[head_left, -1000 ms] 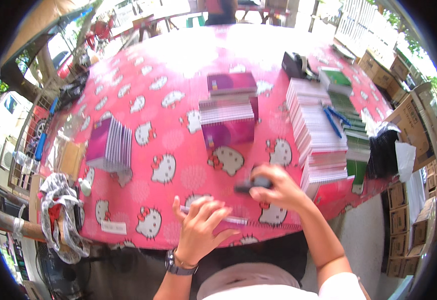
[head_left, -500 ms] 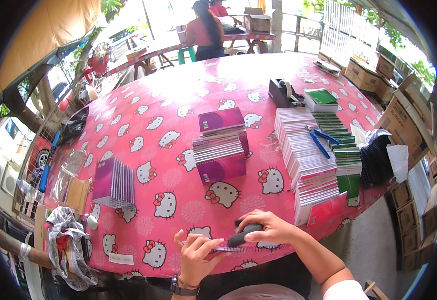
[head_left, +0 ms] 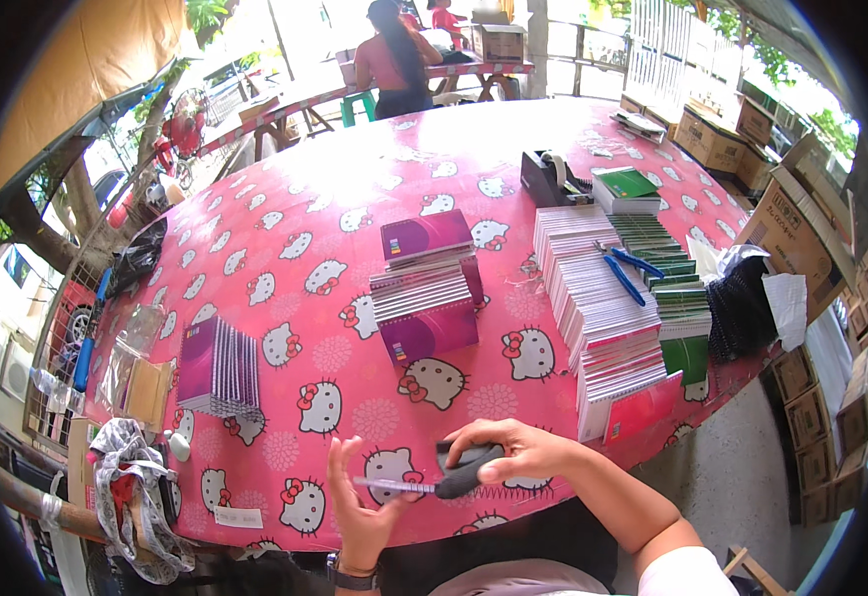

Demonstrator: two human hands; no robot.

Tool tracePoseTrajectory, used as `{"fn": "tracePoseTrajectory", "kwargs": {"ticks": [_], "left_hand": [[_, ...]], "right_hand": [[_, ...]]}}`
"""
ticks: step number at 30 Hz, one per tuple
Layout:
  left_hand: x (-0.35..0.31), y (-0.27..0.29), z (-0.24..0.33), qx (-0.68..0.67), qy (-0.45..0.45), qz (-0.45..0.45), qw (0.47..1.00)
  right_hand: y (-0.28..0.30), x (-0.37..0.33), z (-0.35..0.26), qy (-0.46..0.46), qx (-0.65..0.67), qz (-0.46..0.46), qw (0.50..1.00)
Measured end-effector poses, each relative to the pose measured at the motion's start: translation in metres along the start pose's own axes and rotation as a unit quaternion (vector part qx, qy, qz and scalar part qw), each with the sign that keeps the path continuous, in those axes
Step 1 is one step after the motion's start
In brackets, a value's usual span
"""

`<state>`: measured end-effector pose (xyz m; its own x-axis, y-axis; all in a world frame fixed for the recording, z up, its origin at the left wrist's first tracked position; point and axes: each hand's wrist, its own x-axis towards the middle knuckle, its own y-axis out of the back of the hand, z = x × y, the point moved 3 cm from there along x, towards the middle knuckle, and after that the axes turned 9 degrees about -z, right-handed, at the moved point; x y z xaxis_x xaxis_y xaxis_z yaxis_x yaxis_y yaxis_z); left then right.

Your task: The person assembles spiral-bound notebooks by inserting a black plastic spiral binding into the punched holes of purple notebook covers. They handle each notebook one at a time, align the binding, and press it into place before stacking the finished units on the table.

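Observation:
My right hand [head_left: 513, 452] grips a dark grey handheld tool [head_left: 462, 473] near the table's front edge. A thin purple strip [head_left: 394, 485] sticks out leftward from the tool. My left hand [head_left: 360, 497] is raised beside it, fingers spread, with the fingertips touching the strip's left end. Both hands hover over the pink cartoon-cat tablecloth [head_left: 295, 248]. Just beyond them stands a stack of purple notebooks [head_left: 426, 286].
A long row of pink and green booklets [head_left: 603, 308] with blue pens [head_left: 625, 273] lies on the right, beside a black tape dispenser [head_left: 553, 179]. Another purple notebook pile [head_left: 217, 366] sits left. Cardboard boxes [head_left: 792, 228] line the right side. A person sits at the far end [head_left: 394, 60].
The view has tilted up, so the table looks longer. My hands stay at the front edge; the left hand has opened and lifted to the strip's end.

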<state>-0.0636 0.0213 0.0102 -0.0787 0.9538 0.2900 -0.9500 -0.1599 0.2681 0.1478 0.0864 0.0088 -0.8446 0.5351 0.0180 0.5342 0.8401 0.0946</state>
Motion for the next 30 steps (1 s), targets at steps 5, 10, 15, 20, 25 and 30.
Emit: {"fn": "tracePoseTrajectory", "kwargs": {"ticks": [5,10,15,20,25,30], "left_hand": [[-0.016,0.004,-0.038,-0.299,0.091,-0.025,0.95],[-0.019,0.002,-0.052,-0.372,0.087,-0.011,0.924],[-0.019,0.001,-0.047,-0.366,0.084,0.003,0.927],[-0.022,0.001,-0.045,-0.33,0.081,0.001,0.94],[-0.021,0.0,-0.047,-0.359,0.091,-0.005,0.929],[-0.018,-0.002,-0.046,-0.383,0.097,-0.015,0.919]], "right_hand": [[0.002,0.012,0.005,-0.065,-0.215,0.03,0.974],[0.0,0.016,0.0,-0.029,-0.06,-0.014,0.998],[0.001,0.018,0.003,-0.012,0.049,-0.034,0.998],[-0.001,0.025,0.004,-0.05,0.047,-0.026,0.997],[0.004,0.037,-0.003,-0.173,-0.211,-0.032,0.962],[-0.007,0.034,-0.002,-0.049,-0.03,-0.035,0.998]]}}
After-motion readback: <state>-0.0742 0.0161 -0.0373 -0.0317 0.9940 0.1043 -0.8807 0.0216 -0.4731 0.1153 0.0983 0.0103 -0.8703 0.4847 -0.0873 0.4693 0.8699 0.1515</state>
